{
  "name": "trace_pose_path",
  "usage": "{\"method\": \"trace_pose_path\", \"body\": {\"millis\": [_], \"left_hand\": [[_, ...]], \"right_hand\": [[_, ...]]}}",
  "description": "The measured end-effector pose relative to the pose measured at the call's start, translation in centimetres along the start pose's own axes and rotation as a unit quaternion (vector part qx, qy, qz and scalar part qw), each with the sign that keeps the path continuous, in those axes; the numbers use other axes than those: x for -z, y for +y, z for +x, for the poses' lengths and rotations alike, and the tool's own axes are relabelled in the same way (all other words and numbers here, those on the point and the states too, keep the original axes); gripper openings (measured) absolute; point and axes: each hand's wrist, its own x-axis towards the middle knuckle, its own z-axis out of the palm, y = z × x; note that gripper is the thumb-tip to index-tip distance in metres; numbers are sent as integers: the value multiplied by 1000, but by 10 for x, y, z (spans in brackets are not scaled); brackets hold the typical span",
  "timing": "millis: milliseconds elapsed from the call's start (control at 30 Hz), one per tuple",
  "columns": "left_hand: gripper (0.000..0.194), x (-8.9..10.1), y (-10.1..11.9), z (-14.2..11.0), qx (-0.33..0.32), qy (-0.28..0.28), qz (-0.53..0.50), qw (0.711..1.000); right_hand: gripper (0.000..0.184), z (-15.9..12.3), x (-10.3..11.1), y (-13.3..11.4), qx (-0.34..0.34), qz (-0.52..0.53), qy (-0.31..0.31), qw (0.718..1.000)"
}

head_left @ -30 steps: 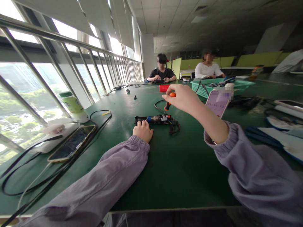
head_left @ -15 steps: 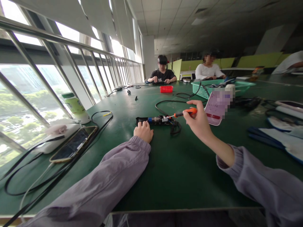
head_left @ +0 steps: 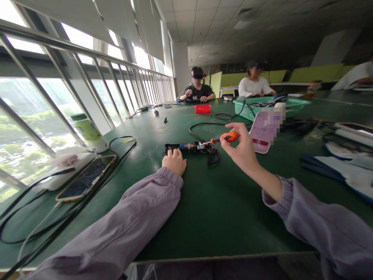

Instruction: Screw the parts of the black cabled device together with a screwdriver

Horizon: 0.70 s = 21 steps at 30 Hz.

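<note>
On the green table lies a black cylindrical electrical device (head_left: 190,147) with a blue band, silver parts and exposed wires at its right end. My left hand (head_left: 174,161) rests on its left part, fingers curled over and gripping it. In my right hand (head_left: 240,144) is a screwdriver (head_left: 225,137) with an orange and black handle, pinched between thumb and fingers. The screwdriver's thin shaft points left, and its tip is at the device's open right section; whether it touches a screw is too small to tell. A black cable (head_left: 201,127) runs from the device's right end, curving up behind it.
A phone (head_left: 265,132) stands propped beyond my right hand. Behind it is a green basket (head_left: 244,110) with cables; a red tray (head_left: 203,109) sits farther left. At left are a bottle (head_left: 89,132), another phone (head_left: 87,178) and cords. Gloves (head_left: 335,171) lie right. Two people sit opposite.
The view has shifted slightly. My right hand has changed its hold, fingers more curled around the screwdriver handle, and the tip stays at the device. My left hand keeps its place on the device.
</note>
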Motion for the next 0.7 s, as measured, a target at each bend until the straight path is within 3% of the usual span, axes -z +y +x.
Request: {"method": "trace_pose_path", "body": {"millis": [233, 400, 533, 700], "left_hand": [[52, 0, 1, -1, 2, 2, 4, 1000], [53, 0, 1, -1, 0, 2, 2, 1000], [53, 0, 1, 0, 0, -1, 2, 1000], [53, 0, 0, 1, -2, 2, 3, 1000]], "right_hand": [[18, 0, -2, 2, -15, -34, -5, 999], [18, 1, -1, -1, -15, -17, -2, 1000], [34, 1, -2, 0, -40, -3, 2, 999], [23, 3, -1, 3, -56, -26, -3, 998]]}}
